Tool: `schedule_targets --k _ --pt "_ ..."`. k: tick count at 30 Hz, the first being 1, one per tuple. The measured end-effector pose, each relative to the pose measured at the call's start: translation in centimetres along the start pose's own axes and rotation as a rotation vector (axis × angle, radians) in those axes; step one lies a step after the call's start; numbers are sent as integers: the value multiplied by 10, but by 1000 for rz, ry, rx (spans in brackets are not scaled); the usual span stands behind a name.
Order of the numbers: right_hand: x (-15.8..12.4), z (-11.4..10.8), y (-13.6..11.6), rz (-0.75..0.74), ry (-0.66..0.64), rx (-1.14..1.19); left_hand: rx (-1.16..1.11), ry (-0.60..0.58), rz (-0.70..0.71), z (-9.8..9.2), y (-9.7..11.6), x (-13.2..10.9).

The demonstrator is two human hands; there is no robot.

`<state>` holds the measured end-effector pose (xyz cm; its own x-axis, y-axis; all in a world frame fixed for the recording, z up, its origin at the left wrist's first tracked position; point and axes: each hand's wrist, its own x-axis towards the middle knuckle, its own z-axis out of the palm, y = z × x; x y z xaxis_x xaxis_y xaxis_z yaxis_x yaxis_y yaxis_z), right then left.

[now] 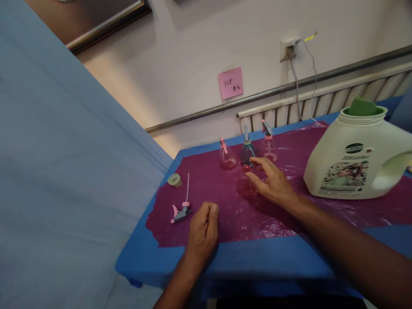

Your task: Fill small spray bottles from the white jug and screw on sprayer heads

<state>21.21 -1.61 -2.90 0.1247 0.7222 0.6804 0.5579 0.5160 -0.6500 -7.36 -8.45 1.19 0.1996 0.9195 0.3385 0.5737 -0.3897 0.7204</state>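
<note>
My right hand (271, 181) rests on the purple plastic sheet (289, 206), its fingers curled round a small clear pink bottle (246, 184) with no sprayer on top. My left hand (203, 228) lies as a loose fist near the table's front edge, holding nothing I can see. Just left of it lies a loose spray head (182, 210) with a pink collar and a long dip tube. Behind the right hand stand three small spray bottles: pink (227, 155), teal (247, 150) and pink (268, 146).
A large white detergent jug (354, 163) with a green cap stands at the right. A small green cap (174, 180) lies on the blue table cover (257, 262). A blue curtain (64, 171) hangs at the left. A pink note (230, 83) is on the wall.
</note>
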Motion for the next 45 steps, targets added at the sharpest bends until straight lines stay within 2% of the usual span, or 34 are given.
schedule_targets --k 8,11,14,20,25,28,32,34,39,45 --pt "2 -7 -3 -91 84 -12 -115 59 101 46 26 64" --pt "4 -12 -4 -141 104 -39 -219 75 85 64 26 88" --pt "6 -16 -5 -172 118 -71 -345 112 50 78 18 102" --pt "7 -19 -2 -171 120 -105 -462 110 -32 88 -6 97" --pt "6 -25 -9 -64 20 -155 -573 7 -133 89 -14 89" --pt "3 -27 -19 50 -96 -155 -569 -118 -140 90 -12 82" --pt "0 -24 -31 285 -312 -54 -428 -240 -84 87 -5 74" --pt "0 -23 -33 401 -384 0 -451 -293 -136 85 1 73" --pt "6 -23 -32 566 -413 164 -627 -458 -375 85 16 77" --pt "9 -21 -32 656 -466 302 -661 -479 -459 85 19 78"
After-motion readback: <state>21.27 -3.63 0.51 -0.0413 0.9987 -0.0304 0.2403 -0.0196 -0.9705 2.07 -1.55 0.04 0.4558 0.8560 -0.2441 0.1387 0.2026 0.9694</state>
